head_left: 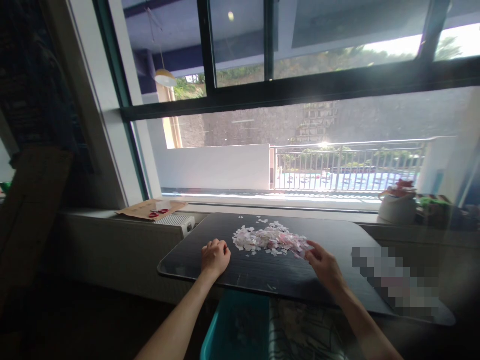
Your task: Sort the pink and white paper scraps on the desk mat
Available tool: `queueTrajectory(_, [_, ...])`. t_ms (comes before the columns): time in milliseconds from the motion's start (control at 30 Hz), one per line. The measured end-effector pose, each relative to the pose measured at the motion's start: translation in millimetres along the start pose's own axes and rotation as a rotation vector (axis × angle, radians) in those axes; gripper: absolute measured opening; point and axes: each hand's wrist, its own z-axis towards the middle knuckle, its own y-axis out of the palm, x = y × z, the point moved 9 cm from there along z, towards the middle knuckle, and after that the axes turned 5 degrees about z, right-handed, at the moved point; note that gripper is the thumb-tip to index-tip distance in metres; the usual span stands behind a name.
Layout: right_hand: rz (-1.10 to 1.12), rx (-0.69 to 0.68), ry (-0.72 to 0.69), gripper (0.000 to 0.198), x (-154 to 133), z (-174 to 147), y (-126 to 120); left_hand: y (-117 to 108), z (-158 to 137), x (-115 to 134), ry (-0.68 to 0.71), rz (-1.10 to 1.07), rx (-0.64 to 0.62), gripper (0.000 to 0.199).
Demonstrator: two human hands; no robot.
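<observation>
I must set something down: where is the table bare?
Bare table lies left of the left grip, and beyond the right grip, right of the paper scraps. Crowded: the middle, heaped with scraps. The pixelated right end is unclear.

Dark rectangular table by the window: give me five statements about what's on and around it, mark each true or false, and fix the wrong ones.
1. The right hand is at the right end of the heap of small white and pale pink scraps. True.
2. The left hand is buried in the heap. False: it lies beside the left end, fingers curled.
3. The turquoise open-topped plastic container stands on the dark rectangular table. False: it is below the table's near edge.
4. A flat brown sheet with small red items on it lies left of the table. True.
5. The rounded white pot is left of the heap. False: it is to the right.
</observation>
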Motion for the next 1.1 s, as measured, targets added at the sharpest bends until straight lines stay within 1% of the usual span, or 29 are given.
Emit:
queueTrajectory(133, [-0.128, -0.018, -0.05, 0.049, -7, -1, 20, 0, -1, 0, -0.005, 0.006, 0.0, 0.017])
queueTrajectory(300, [-0.27, -0.009, -0.095, 0.047, -14, -5, 27, -1, -1, 0, -0.011, 0.012, 0.001, 0.016])
queueTrajectory(367, [-0.288, -0.037, -0.126, 0.045, -21, -5, 35, -1, 0, 0, -0.01, 0.013, 0.0, 0.016])
queueTrajectory(500, [-0.223, -0.134, -0.211, 0.042, -37, -8, 55, -2, 0, 0, -0.008, 0.01, -0.002, 0.016])
queueTrajectory(633, [-0.213, -0.082, -0.19, 0.043, -37, -10, 51, -1, -1, 0, -0.01, 0.006, -0.021, 0.017])
queueTrajectory(800, [-0.21, -0.189, -0.259, 0.042, -44, -15, 61, -2, -1, 0, -0.017, 0.008, -0.032, 0.017])
queueTrajectory(933, [-0.17, -0.202, -0.248, 0.043, -49, -17, 65, -2, -2, 1, -0.022, 0.003, -0.046, 0.017])
queueTrajectory(1100, [-0.121, -0.268, -0.259, 0.041, -54, -23, 73, -2, -2, 1, -0.017, 0.008, -0.025, 0.016])
